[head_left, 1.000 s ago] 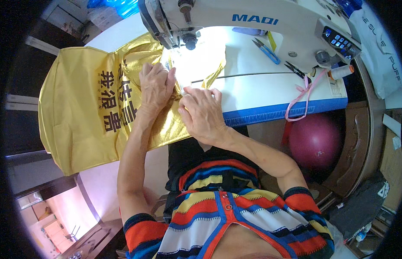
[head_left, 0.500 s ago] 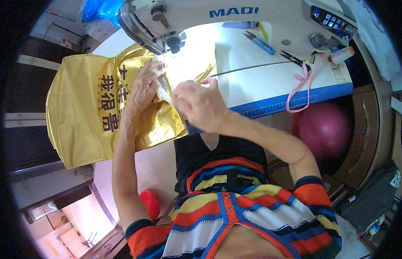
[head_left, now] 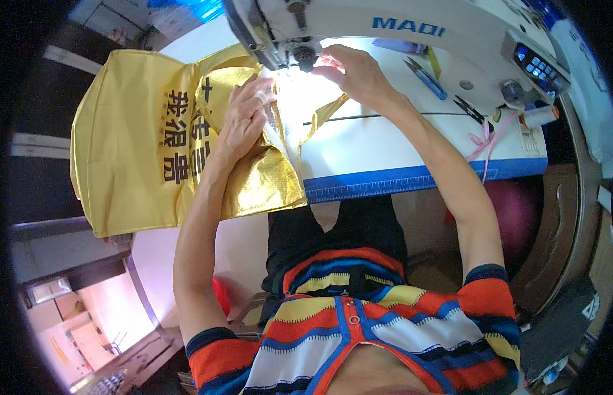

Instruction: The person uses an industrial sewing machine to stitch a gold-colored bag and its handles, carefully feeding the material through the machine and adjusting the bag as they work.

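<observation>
A shiny gold bag (head_left: 132,141) with dark lettering lies across the left part of the sewing table, its edge reaching under the white sewing machine's needle head (head_left: 305,58). My left hand (head_left: 246,122) rests on the bag just left of the needle head, fingers stretched and lightly bent over the fabric. To the right of the needle head is my right hand (head_left: 356,74), thumb and fingers drawn in toward each other; glare hides what is between them. A narrow gold strap (head_left: 327,113) loops over the table below this hand.
Blue-handled thread snips (head_left: 426,79), black snips (head_left: 473,108), a pink ribbon (head_left: 494,141) and a white thread spool (head_left: 540,117) lie to the right. A blue measuring strip (head_left: 399,179) runs along the table's front edge. The machine's lit control panel (head_left: 539,68) is at far right.
My right hand has gone from beside the left hand, up and right to the needle head. The gold strap now shows as a loop. The machine and table appear shifted rightward in view.
</observation>
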A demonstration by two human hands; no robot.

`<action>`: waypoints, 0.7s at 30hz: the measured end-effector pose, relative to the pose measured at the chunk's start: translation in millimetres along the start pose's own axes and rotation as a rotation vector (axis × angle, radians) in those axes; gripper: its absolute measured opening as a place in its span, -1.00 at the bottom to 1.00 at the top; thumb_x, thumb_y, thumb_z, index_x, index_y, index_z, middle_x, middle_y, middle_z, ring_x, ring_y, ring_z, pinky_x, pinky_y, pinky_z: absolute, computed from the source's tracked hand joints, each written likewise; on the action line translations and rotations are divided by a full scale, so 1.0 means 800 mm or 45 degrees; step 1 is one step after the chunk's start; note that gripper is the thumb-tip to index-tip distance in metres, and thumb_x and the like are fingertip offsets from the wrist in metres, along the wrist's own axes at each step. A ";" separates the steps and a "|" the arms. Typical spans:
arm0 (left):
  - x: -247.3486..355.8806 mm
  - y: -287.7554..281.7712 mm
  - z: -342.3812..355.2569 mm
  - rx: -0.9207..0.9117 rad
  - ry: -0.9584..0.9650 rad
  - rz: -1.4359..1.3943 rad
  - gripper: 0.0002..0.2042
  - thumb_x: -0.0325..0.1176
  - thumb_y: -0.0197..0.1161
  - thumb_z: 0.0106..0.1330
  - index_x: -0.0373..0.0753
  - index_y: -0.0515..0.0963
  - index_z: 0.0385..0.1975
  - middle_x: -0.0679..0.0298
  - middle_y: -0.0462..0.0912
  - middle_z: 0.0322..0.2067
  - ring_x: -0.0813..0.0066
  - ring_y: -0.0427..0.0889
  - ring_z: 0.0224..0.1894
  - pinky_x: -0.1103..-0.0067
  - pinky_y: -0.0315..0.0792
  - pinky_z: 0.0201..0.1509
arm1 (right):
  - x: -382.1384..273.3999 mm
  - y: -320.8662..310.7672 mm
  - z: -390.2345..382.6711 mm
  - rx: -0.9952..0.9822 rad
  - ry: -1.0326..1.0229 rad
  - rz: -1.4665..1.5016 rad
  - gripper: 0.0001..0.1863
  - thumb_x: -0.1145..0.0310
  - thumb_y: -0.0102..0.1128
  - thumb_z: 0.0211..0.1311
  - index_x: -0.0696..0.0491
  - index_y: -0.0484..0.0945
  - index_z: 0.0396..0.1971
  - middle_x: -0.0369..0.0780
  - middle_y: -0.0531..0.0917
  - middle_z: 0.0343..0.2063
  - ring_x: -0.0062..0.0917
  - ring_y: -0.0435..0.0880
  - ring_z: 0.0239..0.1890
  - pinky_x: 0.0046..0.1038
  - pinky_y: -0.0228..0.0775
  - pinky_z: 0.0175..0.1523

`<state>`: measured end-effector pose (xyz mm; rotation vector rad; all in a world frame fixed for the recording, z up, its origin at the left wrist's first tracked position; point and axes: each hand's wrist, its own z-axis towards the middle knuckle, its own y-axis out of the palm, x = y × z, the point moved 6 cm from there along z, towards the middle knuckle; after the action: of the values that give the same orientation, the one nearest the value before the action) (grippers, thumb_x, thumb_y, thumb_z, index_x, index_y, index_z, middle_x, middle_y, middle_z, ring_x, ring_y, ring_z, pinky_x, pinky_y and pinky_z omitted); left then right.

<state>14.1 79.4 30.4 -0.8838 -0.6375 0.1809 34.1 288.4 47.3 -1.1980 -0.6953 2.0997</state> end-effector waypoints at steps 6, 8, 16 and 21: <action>-0.002 0.007 0.003 -0.122 -0.058 0.084 -0.60 -0.31 -0.13 0.13 -0.28 0.56 -0.12 0.16 0.40 0.10 0.15 0.21 0.27 0.23 -0.06 0.38 | 0.003 -0.002 -0.004 0.141 0.088 0.108 -0.73 0.29 0.18 0.19 0.17 0.55 -0.21 -0.11 0.67 -0.28 -0.40 0.66 -0.21 -0.42 0.48 -0.08; 0.000 0.010 0.003 -0.158 -0.094 0.123 -0.60 -0.32 -0.13 0.13 -0.27 0.56 -0.12 0.17 0.39 0.11 0.15 0.20 0.28 0.23 -0.08 0.39 | 0.008 0.001 -0.003 0.205 0.034 0.081 -0.70 0.20 0.21 0.17 0.13 0.58 -0.25 -0.15 0.68 -0.31 -0.40 0.67 -0.26 -0.42 0.49 -0.13; 0.016 0.015 0.007 -0.266 -0.090 0.304 -0.69 -0.38 -0.10 0.09 -0.29 0.64 -0.39 0.17 0.37 0.13 0.19 0.10 0.32 0.02 -0.09 0.37 | 0.023 0.012 -0.008 0.270 0.027 0.105 -0.71 0.16 0.20 0.18 0.10 0.61 -0.30 -0.17 0.69 -0.35 -0.38 0.70 -0.29 -0.42 0.51 -0.21; 0.015 0.019 0.006 -0.286 -0.103 0.351 -0.73 -0.44 -0.08 0.06 -0.34 0.61 -0.42 0.14 0.39 0.09 0.14 0.10 0.31 -0.07 -0.04 0.34 | 0.020 0.011 -0.008 0.233 0.123 0.096 -0.74 0.19 0.20 0.18 0.10 0.61 -0.31 -0.17 0.69 -0.35 -0.41 0.70 -0.28 -0.44 0.51 -0.20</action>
<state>22.6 97.2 26.9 -1.1857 -0.6169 0.4001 30.8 295.2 29.3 -1.2304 -0.4107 2.0997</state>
